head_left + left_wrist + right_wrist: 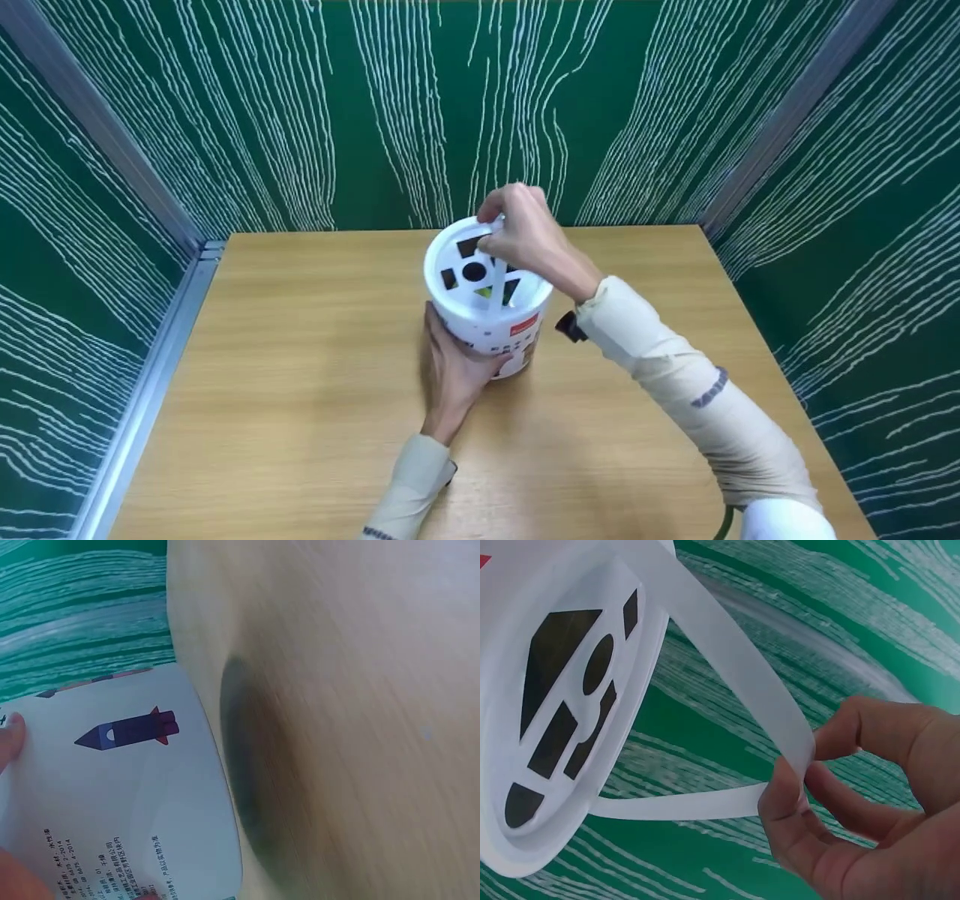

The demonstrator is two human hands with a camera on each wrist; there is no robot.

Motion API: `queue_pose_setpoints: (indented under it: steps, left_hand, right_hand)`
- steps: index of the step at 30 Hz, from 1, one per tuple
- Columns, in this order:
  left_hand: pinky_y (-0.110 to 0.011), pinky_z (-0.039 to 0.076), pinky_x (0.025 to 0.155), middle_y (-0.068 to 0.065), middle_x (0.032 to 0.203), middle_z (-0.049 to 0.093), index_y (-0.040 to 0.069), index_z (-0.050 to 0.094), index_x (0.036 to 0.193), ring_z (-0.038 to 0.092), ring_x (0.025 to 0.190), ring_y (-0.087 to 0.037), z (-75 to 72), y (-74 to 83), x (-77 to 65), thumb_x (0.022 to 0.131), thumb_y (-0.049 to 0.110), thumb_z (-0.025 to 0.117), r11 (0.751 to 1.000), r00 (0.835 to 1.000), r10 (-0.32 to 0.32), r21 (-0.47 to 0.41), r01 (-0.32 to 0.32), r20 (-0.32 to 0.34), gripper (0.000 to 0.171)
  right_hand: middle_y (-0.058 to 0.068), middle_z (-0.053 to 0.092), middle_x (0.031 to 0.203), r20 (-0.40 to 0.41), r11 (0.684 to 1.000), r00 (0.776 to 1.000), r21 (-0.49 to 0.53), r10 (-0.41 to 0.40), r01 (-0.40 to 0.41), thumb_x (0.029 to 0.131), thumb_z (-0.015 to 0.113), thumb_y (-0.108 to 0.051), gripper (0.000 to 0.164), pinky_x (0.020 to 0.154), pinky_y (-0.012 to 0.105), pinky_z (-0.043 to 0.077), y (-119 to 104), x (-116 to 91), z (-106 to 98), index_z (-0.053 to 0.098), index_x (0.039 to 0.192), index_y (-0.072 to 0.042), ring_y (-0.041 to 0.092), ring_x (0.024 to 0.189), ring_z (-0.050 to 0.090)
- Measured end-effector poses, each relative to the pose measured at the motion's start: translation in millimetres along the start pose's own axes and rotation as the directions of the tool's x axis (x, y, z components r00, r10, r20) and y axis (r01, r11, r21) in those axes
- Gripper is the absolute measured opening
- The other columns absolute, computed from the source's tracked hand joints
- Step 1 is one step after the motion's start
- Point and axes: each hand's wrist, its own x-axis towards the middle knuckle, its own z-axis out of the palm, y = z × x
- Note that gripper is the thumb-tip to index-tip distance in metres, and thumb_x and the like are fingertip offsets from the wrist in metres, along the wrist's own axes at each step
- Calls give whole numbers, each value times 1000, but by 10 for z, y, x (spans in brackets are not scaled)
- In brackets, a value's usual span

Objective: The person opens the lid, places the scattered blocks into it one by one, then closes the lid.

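Note:
A white shape-sorter bucket [517, 347] stands on the wooden table, and its white lid [456, 300] has cut-outs of several shapes. Something yellow-green shows through one hole; the rest of the inside is dark. My left hand [459, 369] holds the bucket low on its near left side, thumb and fingers spread round the wall. In the left wrist view, a printed rocket [135, 732] and small text mark the wall. Above the lid, my right hand [529, 234] pinches the white strap handle [739, 664] between thumb and fingers. The right wrist view shows the handle pulled up into a peak.
The wooden table [300, 360] reaches back to a green panel [375, 112] with white wavy lines. Similar panels stand at left and right, joined by grey metal posts [787, 112]. A dark cable [724, 523] hangs by the right sleeve.

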Motion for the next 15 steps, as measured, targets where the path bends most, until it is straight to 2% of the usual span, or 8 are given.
queue_pose_setpoints:
  steps: [8,11,15]
  left_hand:
    - [-40,20,104,7,144,10,33,-12,138,17,130,-15,218,-12,135,43,58,77,1000,998,-28,-4,29,48,132]
    - [-41,20,104,8,144,8,33,-11,138,16,130,-15,216,-63,160,44,57,77,999,998,-42,-9,42,39,131]
    - [-41,21,104,7,145,7,30,-9,139,16,130,-17,176,-173,150,45,55,78,1000,1000,-15,9,15,26,131]
  right_hand:
    - [7,58,89,-36,1000,999,-10,18,-18,66,65,-1,21,58,20,50,276,132,-37,64,86,-5,15,77,55]
    - [7,58,89,-45,1000,999,18,17,-16,67,66,0,19,58,21,51,333,173,19,64,85,-6,16,75,56]
    - [7,59,90,-46,998,998,47,32,-30,68,66,1,19,60,22,51,389,172,118,64,85,-6,17,77,57]
